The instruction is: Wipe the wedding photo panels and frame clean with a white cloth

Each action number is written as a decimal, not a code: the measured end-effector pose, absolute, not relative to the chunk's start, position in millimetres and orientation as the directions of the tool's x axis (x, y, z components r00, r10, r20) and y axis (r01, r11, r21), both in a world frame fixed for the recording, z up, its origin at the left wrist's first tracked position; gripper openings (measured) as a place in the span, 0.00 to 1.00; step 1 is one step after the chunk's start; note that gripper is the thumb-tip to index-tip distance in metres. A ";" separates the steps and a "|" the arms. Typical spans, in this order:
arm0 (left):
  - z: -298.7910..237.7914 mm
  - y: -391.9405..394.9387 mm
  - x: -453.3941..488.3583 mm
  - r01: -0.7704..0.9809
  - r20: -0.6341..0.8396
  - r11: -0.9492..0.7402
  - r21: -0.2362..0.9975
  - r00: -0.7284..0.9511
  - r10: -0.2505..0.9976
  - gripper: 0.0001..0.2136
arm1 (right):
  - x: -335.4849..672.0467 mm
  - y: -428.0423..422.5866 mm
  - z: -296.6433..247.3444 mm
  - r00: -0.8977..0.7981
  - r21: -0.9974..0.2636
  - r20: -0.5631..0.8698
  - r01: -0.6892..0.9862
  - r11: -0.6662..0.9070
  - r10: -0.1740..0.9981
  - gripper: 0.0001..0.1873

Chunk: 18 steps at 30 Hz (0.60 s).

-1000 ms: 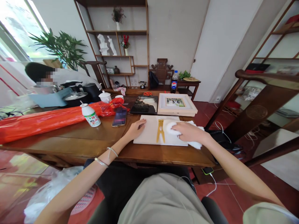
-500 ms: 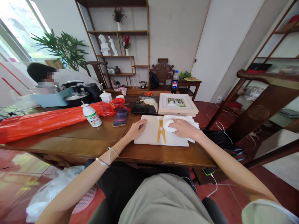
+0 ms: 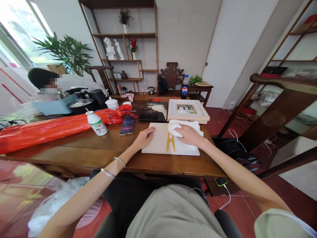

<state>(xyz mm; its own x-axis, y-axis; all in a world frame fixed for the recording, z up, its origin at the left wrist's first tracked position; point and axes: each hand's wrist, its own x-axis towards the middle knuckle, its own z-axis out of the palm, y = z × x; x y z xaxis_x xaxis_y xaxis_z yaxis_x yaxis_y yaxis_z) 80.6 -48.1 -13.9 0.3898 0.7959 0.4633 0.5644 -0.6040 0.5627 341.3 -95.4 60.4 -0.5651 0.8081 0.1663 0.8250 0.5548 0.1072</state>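
The white board (image 3: 156, 145) lies flat on the table, with a yellow shape (image 3: 170, 145) at its middle. The right hand (image 3: 187, 133) grips a bunched white cloth (image 3: 194, 127) over the board's right half, and the cloth hides the top of the yellow shape. The left hand (image 3: 145, 137) rests on the board's left edge; whether its fingers curl around that edge I cannot tell.

Just beyond the board are a dark panel (image 3: 155, 111) and, right of it, a pale picture frame (image 3: 201, 115). A phone (image 3: 127, 125) lies to the board's left, then a white bottle (image 3: 97, 124) with a straw, in front of a long red plastic bundle (image 3: 59, 130).

Behind the frame, beyond the board, a cola bottle (image 3: 184, 88) holds dark drink. Far left of the board stand a lidded white cup (image 3: 112, 104), a black kettle (image 3: 96, 96) and a blue box (image 3: 53, 107) with utensils.

The table (image 3: 119, 145) is brown wood. Past the board rises a shelf (image 3: 125, 34); a wooden chair (image 3: 267, 109) stands to its right.
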 end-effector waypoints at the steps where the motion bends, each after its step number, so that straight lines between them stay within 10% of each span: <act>1: -14.0 -47.9 80.5 0.565 0.463 -0.603 0.563 0.389 0.796 0.17 | 338.2 -88.0 60.5 -0.564 0.101 0.179 0.825 0.556 0.806 0.18; 18: -11.9 -50.3 82.0 0.561 0.452 -0.593 0.578 0.385 0.805 0.18 | 313.5 -163.5 50.7 -0.808 0.083 0.147 0.585 0.807 0.570 0.19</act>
